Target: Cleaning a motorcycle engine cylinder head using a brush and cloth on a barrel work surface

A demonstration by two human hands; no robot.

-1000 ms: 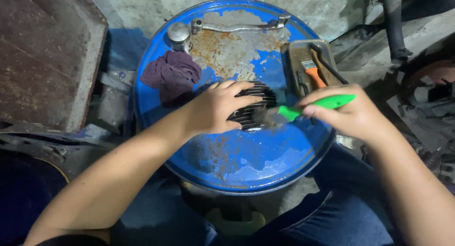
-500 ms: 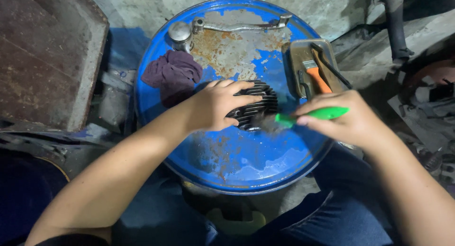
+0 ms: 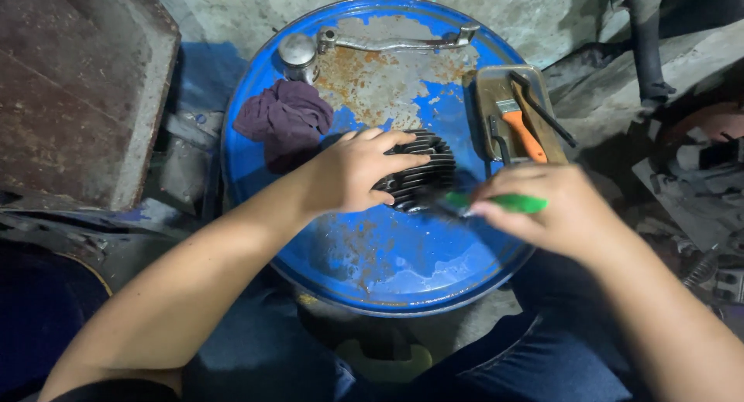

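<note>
Since the earlier frames the right hand (image 3: pixel 562 212) has slid lower and leftward, so the green brush (image 3: pixel 496 203) now lies nearly level instead of tilting up to the right. Its fingers are closed around the brush handle, and the dark, blurred tip meets the lower right edge of the finned part (image 3: pixel 418 177). That black ribbed part sits at the middle of the frame on the blue drum (image 3: pixel 387 270), whose rusty lid serves as the table. Left hand (image 3: pixel 353 173) lies spread over the part's left side, fingers curled on the fins, pinning it down. A purple rag (image 3: pixel 283 119) lies just upper left of that hand. Upper right, a tray (image 3: pixel 484 80) holds an orange-handled tool (image 3: pixel 525 135). A metal lever (image 3: pixel 395 42) lies along the drum's top edge.
</note>
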